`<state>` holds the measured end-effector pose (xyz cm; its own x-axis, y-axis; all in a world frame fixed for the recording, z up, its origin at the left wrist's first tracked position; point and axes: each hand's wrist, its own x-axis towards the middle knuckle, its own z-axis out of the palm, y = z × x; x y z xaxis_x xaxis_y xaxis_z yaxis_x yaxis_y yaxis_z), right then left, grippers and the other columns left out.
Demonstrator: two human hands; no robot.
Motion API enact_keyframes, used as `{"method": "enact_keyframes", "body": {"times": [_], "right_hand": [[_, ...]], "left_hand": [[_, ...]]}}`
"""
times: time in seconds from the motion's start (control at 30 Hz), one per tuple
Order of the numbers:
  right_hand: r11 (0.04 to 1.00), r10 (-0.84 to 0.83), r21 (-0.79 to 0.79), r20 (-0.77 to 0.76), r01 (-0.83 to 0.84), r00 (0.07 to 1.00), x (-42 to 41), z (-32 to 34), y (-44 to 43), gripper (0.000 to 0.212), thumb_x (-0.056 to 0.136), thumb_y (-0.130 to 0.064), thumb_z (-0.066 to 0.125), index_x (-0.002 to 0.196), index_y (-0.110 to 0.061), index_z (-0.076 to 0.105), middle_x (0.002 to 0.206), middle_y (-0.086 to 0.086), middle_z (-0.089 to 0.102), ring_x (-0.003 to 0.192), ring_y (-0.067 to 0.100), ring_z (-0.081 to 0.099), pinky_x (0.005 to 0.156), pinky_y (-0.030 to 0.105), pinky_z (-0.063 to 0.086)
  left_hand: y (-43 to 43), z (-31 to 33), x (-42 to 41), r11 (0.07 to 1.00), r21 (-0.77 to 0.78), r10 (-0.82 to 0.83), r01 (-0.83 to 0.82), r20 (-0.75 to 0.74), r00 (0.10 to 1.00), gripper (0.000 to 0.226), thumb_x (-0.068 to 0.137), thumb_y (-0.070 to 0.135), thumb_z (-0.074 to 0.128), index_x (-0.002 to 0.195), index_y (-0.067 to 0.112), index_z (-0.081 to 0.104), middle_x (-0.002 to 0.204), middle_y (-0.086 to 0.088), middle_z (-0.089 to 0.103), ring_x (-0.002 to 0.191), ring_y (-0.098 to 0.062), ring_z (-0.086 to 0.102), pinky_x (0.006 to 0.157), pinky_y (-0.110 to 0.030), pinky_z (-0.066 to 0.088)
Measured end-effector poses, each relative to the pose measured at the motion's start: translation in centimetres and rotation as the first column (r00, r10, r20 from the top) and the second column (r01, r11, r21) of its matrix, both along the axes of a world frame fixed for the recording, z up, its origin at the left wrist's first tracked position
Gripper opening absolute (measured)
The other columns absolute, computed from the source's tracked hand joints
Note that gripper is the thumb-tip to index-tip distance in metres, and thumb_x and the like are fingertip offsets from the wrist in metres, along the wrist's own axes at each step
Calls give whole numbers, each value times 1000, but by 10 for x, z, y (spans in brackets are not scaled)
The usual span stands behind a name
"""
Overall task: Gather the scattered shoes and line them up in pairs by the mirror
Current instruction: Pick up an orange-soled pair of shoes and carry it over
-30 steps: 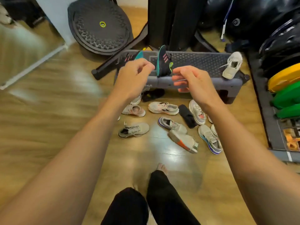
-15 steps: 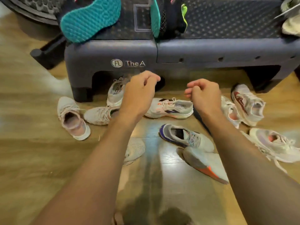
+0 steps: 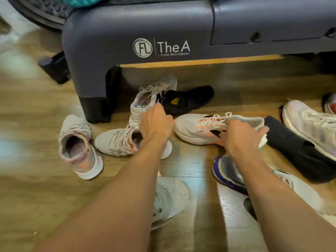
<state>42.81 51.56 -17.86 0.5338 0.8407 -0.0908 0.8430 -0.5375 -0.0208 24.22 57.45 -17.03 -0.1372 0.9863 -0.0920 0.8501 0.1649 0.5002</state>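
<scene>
Several shoes lie scattered on the wooden floor in front of a grey step bench (image 3: 112,39). My left hand (image 3: 156,124) curls its fingertips over the heel collar of a white shoe with black stripes (image 3: 145,104) that stands half under the bench. My right hand (image 3: 243,137) grips the heel end of a matching white shoe with orange and black marks (image 3: 196,130), which lies on its sole. A pale laced shoe (image 3: 116,140) sits just under my left wrist. The mirror is out of view.
A pink-grey shoe (image 3: 78,148) lies at the left, a white mesh shoe (image 3: 172,197) beneath my left forearm, a purple-soled shoe (image 3: 225,171) under my right arm. A black shoe (image 3: 190,100), a black shoe (image 3: 298,153) and a pale shoe (image 3: 307,122) lie to the right.
I have leaned in closer to the floor. Both hands dropped from in front of the bench onto the two white shoes and closed on their heels.
</scene>
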Motion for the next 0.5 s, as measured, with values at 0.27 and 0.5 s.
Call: {"method": "enact_keyframes", "body": {"times": [0.27,0.5], "right_hand": [[981,180,107,-210,-160,961,-59,21,3,30,84,-38,65,103,-15,63,98,9,66,93,31,62,68,34,38],[993,8,116,-308,29,951,-29,42,8,17,81,-23,63,96,-15,65,95,12,65,90,33,60,74,40,53]], "left_hand": [[43,-2,-34,991,-109,-101,84,-171,980,59,91,28,56,143,20,28,151,-10,30,131,-35,40,98,-49,40],[38,3,-40,987,-139,-148,81,-584,798,28,91,12,50,118,15,56,118,-10,60,112,-30,54,89,-42,39]]}}
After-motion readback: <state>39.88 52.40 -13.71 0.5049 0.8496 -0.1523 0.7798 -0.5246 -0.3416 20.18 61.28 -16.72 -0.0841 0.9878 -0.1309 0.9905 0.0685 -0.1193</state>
